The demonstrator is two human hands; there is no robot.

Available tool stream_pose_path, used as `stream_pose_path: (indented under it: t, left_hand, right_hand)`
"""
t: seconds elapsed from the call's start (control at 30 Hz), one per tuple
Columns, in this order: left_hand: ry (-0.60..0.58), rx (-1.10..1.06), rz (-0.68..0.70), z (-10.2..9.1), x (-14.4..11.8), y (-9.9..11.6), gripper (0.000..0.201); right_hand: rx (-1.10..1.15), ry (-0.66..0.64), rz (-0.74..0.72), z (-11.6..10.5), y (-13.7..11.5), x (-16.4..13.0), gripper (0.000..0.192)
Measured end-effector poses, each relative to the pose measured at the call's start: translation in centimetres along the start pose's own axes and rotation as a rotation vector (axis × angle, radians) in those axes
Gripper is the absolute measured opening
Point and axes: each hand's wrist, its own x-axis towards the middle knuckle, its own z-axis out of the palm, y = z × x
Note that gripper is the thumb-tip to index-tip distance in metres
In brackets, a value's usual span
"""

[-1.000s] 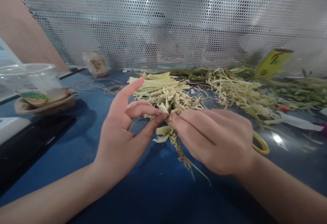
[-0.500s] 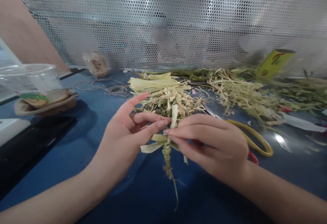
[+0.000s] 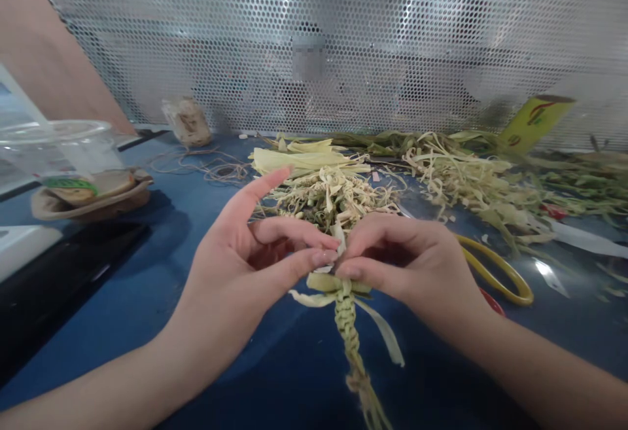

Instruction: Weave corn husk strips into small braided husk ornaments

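Observation:
A pale green braid of corn husk strips point(image 3: 347, 325) hangs below my fingers, its loose ends trailing toward me. Near the top of the braid, my left hand point(image 3: 275, 247) pinches a husk strip between thumb and fingers, its index finger stretched up and away. My right hand point(image 3: 412, 266) is closed beside it, thumb and fingertips pressed on the braid's upper part. Free strips stick out to both sides under the fingertips. Just where the strips cross is hidden by my fingers. Behind my hands lies a heap of braided husk pieces point(image 3: 328, 194).
Scissors with a yellow handle point(image 3: 495, 266) lie right of my right hand. Loose shredded husks point(image 3: 461, 175) and a yellow tube point(image 3: 537, 122) are at the back right. Left stand a clear plastic cup point(image 3: 73, 142) and a brown tray point(image 3: 93, 204); twine point(image 3: 210, 165) lies behind.
The braid has come up and tilted, showing more of its length and a longer strip on the right. My right hand's fingers have shifted into a tighter pinch; both hands moved slightly right.

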Motion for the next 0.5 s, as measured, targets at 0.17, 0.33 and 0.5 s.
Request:
stream_pose_path:
  t: [0.17, 0.33, 0.5]
  left_hand:
    - [-0.157, 0.086, 0.278, -0.02, -0.35, 0.42, 0.072]
    - [-0.326, 0.101, 0.37, -0.28, -0.4, 0.29, 0.082]
    - [-0.488, 0.169, 0.36, -0.65, -0.43, -0.29, 0.107]
  right_hand:
    - [0.313, -0.232, 0.125, -0.47, -0.14, 0.08, 0.013]
    - [0.533, -0.465, 0.135, -0.6, 0.05, -0.3, 0.013]
    - [0.631, -0.653, 0.21, -0.46, 0.23, -0.6, 0.017]
